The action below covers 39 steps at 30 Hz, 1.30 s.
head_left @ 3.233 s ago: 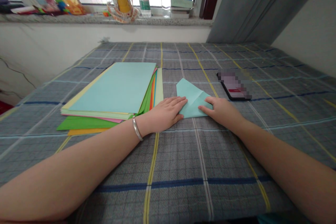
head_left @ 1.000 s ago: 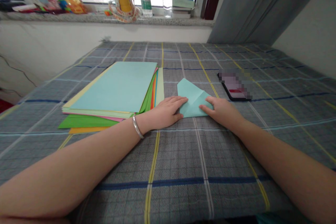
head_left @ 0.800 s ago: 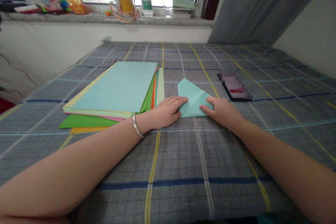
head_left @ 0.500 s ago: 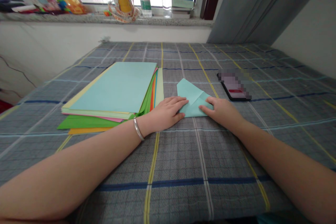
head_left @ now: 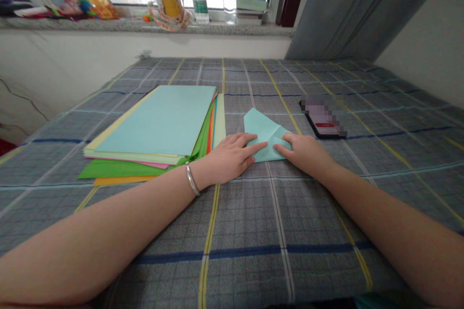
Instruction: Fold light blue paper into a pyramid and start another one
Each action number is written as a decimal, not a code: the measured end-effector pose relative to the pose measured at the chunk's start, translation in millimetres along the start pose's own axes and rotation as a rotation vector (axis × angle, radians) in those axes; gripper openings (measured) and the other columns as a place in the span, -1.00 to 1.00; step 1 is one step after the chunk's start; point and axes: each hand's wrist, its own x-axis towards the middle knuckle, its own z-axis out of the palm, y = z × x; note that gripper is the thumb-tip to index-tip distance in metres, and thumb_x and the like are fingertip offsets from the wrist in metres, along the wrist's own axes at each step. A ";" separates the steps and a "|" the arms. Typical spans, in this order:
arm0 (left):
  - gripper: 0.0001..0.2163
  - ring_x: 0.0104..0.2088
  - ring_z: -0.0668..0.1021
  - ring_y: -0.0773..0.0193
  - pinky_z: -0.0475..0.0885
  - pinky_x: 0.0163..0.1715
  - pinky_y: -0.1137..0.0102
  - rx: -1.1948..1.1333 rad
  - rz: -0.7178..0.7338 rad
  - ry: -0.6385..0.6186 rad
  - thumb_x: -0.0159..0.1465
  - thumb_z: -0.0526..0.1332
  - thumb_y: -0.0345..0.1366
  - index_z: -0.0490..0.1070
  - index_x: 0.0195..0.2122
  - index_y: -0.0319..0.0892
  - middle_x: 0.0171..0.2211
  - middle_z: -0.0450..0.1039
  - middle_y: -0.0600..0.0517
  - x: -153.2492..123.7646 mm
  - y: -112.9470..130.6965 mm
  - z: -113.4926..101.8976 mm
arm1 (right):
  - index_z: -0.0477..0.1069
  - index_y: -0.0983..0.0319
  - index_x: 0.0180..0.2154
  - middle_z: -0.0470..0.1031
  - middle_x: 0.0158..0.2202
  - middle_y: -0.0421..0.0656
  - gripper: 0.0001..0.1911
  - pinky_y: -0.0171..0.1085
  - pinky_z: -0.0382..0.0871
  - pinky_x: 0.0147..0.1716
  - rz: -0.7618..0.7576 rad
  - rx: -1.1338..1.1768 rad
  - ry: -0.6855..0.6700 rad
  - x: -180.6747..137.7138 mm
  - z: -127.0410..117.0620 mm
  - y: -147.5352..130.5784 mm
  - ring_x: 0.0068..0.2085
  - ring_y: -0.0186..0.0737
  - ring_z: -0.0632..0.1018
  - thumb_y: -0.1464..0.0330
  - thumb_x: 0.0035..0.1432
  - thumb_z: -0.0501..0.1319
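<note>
The left hand [head_left: 232,157] now reaches farther across the folded light-blue paper [head_left: 266,136] than half a second ago: its fingers [head_left: 258,147] stretch toward three o'clock and lie flat over the paper's near left edge, their tips closer to the right hand [head_left: 306,152]. The right hand's fingertips sit slightly nearer along the paper's near edge, so the gap between the two hands is narrower. More of the paper's near part is covered.

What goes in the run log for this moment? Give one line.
left hand: flat on folded light-blue paper sheet | right hand: pressing its right edge | stack of coloured paper sheets: left | black phone: right
</note>
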 end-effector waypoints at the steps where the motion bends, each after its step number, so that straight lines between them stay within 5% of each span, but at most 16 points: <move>1: -0.56 0.24 0.27 0.03 0.18 0.22 0.04 0.010 0.001 0.002 0.43 -0.05 -0.25 0.08 0.33 -0.03 0.28 0.14 -0.13 -0.1 0.9 -0.4 | 0.37 0.21 -0.37 0.56 -0.36 -0.06 -0.64 -0.22 0.12 -0.40 -0.001 -0.005 0.001 0.1 -0.1 -0.2 -0.34 -0.10 0.51 0.10 0.27 0.02; 16: -0.58 0.17 0.32 0.04 0.23 0.18 0.07 0.053 -0.008 0.002 0.44 -0.08 -0.26 0.16 0.30 -0.05 0.23 0.21 -0.14 2.4 6.8 -6.3 | 0.40 0.21 -0.17 0.53 -0.33 -0.08 -0.67 -0.22 0.18 -0.40 0.087 0.095 0.083 -0.7 3.3 -0.6 -0.34 -0.10 0.50 0.11 0.19 0.13; 19: -0.59 0.16 0.33 0.04 0.24 0.17 0.07 0.060 -0.012 -0.003 0.44 -0.08 -0.25 0.19 0.29 -0.04 0.22 0.21 -0.13 3.6 6.8 -6.6 | 0.41 0.23 -0.06 0.51 -0.17 -0.05 -0.68 -0.20 0.27 -0.25 -0.061 0.123 0.225 -3.4 4.0 0.4 -0.18 -0.08 0.50 0.23 0.19 0.18; 24: -0.59 0.16 0.34 0.04 0.25 0.16 0.07 0.053 -0.016 -0.007 0.43 -0.06 -0.26 0.17 0.29 0.02 0.21 0.23 -0.09 6.0 6.4 -6.1 | 0.52 0.21 -0.25 0.55 -0.17 -0.09 -0.77 -0.14 0.29 -0.06 -0.428 0.078 0.253 -6.1 4.9 0.4 -0.09 -0.07 0.48 0.25 0.28 0.13; 33: -0.61 0.20 0.31 0.14 0.18 0.23 0.16 -0.098 -0.001 -0.031 0.42 -0.07 -0.32 0.22 0.25 -0.10 0.21 0.25 -0.08 5.9 -5.7 -9.0 | 0.55 0.18 -0.21 0.57 -0.12 -0.14 -0.69 -0.15 0.36 -0.16 -0.432 0.088 0.255 -9.9 7.9 1.4 -0.12 -0.08 0.52 0.10 0.18 0.25; 39: -0.57 0.16 0.33 0.07 0.19 0.21 0.11 -0.029 -0.089 0.001 0.43 -0.04 -0.14 0.19 0.28 -0.14 0.19 0.26 -0.13 9.2 2.3 -2.7 | 0.57 0.16 -0.29 0.59 -0.14 -0.16 -0.71 -0.19 0.36 -0.22 -0.417 0.070 0.269 -10.4 7.0 -1.1 -0.13 -0.12 0.54 0.13 0.25 0.18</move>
